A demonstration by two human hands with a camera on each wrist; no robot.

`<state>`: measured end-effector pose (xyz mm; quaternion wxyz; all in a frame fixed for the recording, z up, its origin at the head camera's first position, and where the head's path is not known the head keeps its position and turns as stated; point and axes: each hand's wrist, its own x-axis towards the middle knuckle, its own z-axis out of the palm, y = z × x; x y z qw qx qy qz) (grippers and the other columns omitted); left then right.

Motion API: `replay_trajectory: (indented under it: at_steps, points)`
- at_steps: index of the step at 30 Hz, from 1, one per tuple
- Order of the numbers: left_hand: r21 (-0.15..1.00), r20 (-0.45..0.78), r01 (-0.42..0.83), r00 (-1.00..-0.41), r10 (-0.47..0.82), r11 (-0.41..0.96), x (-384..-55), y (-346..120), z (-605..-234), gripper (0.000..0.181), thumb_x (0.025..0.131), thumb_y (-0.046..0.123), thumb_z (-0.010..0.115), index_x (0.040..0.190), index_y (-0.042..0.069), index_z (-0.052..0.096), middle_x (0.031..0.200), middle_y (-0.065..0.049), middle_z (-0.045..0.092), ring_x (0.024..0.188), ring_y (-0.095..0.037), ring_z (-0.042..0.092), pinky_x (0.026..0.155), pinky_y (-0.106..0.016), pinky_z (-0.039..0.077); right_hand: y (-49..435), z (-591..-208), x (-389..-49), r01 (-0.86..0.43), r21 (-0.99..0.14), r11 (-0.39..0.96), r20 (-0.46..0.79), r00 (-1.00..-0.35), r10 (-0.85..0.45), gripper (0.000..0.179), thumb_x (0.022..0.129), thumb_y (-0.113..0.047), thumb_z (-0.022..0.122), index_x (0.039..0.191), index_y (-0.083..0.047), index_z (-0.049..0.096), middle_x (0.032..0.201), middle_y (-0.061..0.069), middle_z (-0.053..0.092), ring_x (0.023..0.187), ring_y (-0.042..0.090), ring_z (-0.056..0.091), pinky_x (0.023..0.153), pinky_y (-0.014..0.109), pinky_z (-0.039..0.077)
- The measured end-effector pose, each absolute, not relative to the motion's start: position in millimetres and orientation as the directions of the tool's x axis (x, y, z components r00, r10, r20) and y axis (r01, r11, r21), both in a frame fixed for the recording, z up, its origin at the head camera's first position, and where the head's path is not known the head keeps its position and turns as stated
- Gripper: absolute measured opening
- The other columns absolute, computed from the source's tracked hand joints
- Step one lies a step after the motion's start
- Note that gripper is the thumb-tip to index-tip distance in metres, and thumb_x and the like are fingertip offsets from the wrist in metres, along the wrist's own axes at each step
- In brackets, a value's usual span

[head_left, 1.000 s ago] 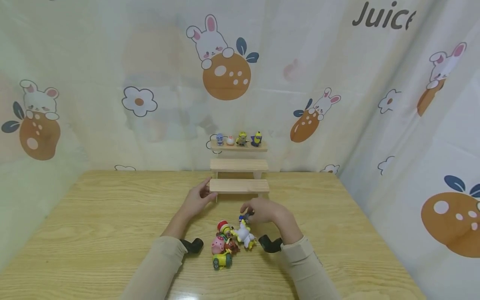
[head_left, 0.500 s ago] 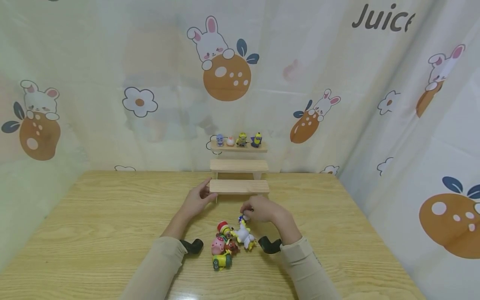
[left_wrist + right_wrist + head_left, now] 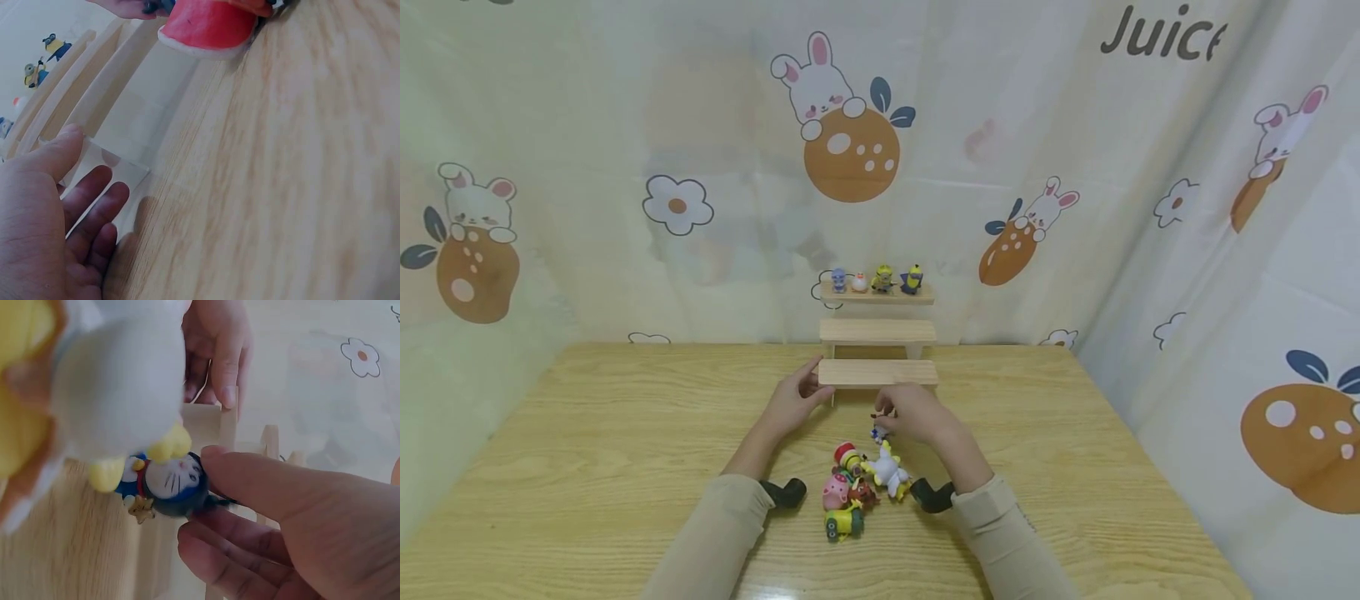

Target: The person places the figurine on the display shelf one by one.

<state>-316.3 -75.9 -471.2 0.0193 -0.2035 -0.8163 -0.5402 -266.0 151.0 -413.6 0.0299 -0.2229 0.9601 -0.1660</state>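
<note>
My right hand (image 3: 917,414) pinches a blue-and-white Doraemon figurine (image 3: 175,481) with a red collar by its head, between thumb and fingers. They are just in front of the lowest board of a three-tier wooden display stand (image 3: 877,372). At that stand's left end, my left hand (image 3: 790,403) grips the side, its thumb at the board's end and its other fingers loosely bent by the side panel. Nearest the right hand on the table lies a white-and-yellow toy (image 3: 889,473), which fills much of the right wrist view.
Several small toys lie in a cluster on the table, among them a red-capped figure (image 3: 847,456), a pink pig (image 3: 836,492) and a yellow-green figure (image 3: 844,523). Several figurines (image 3: 883,279) stand on the top tier. A patterned curtain (image 3: 737,250) hangs behind.
My right hand has moved slightly left and toward the stand, carrying the Doraemon figurine away from the white-and-yellow toy. The left hand has stayed at the stand's left end.
</note>
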Motion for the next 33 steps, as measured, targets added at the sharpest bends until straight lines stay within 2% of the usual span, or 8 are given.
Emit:
replay_trajectory:
  at_steps: [5, 12, 16, 23, 28, 33]
  points:
    - [0.875, 0.255, 0.357, -0.914, 0.316, 0.326, -309.3, -76.2, -461.7, 0.064, 0.091, 0.014, 0.065, 0.144, -0.003, 0.034, 0.107, -0.023, 0.065, 0.094, -0.030, 0.063, 0.081, -0.030, 0.050, 148.3, -412.9, -265.0, -0.436, -0.318, 0.842, 0.022, -0.891, -0.453, 0.015, 0.084, -0.018, 0.073, 0.094, -0.008, 0.070, 0.091, 0.004, 0.070, 0.083, 0.017, 0.062, 0.074, 0.034, 0.051]
    - [0.878, 0.249, 0.348, -0.918, 0.309, 0.328, -308.4, -76.2, -461.1, 0.064, 0.091, 0.015, 0.065, 0.144, -0.002, 0.035, 0.107, -0.023, 0.065, 0.095, -0.030, 0.063, 0.082, -0.031, 0.049, 147.2, -413.7, -262.3, -0.441, -0.322, 0.838, 0.003, -0.885, -0.465, 0.032, 0.082, -0.017, 0.075, 0.110, -0.004, 0.066, 0.104, 0.010, 0.066, 0.094, 0.023, 0.061, 0.082, 0.037, 0.050]
    - [0.879, 0.245, 0.346, -0.918, 0.311, 0.329, -307.7, -76.1, -460.6, 0.064, 0.091, 0.015, 0.065, 0.144, -0.002, 0.035, 0.107, -0.023, 0.065, 0.095, -0.029, 0.062, 0.082, -0.030, 0.049, 146.5, -415.8, -262.6, -0.422, -0.313, 0.851, 0.001, -0.896, -0.445, 0.036, 0.081, -0.018, 0.075, 0.112, -0.005, 0.064, 0.104, 0.009, 0.066, 0.095, 0.022, 0.060, 0.082, 0.036, 0.050]
    - [0.874, 0.258, 0.357, -0.916, 0.309, 0.330, -315.3, -75.7, -470.7, 0.065, 0.091, 0.015, 0.065, 0.144, -0.004, 0.033, 0.106, -0.023, 0.065, 0.093, -0.029, 0.062, 0.080, -0.031, 0.050, 146.1, -417.5, -263.5, -0.412, -0.312, 0.856, -0.006, -0.900, -0.436, 0.033, 0.081, -0.016, 0.075, 0.109, -0.003, 0.064, 0.100, 0.009, 0.067, 0.091, 0.021, 0.061, 0.080, 0.035, 0.051]
    - [0.868, 0.266, 0.357, -0.921, 0.284, 0.344, -332.5, -75.4, -494.4, 0.067, 0.090, 0.021, 0.066, 0.146, 0.002, 0.034, 0.106, -0.019, 0.066, 0.092, -0.025, 0.063, 0.079, -0.030, 0.050, 145.8, -418.2, -264.9, -0.420, -0.324, 0.848, -0.003, -0.896, -0.445, 0.027, 0.080, -0.013, 0.076, 0.103, -0.002, 0.066, 0.095, 0.008, 0.067, 0.085, 0.018, 0.060, 0.077, 0.033, 0.051]
    - [0.871, 0.264, 0.356, -0.921, 0.287, 0.339, -336.3, -76.3, -498.7, 0.069, 0.089, 0.025, 0.067, 0.146, 0.005, 0.035, 0.106, -0.015, 0.067, 0.091, -0.021, 0.063, 0.078, -0.027, 0.050, 146.2, -419.8, -266.0, -0.432, -0.316, 0.845, 0.009, -0.892, -0.453, 0.025, 0.079, -0.013, 0.076, 0.100, -0.003, 0.068, 0.093, 0.007, 0.068, 0.085, 0.017, 0.059, 0.076, 0.033, 0.050]
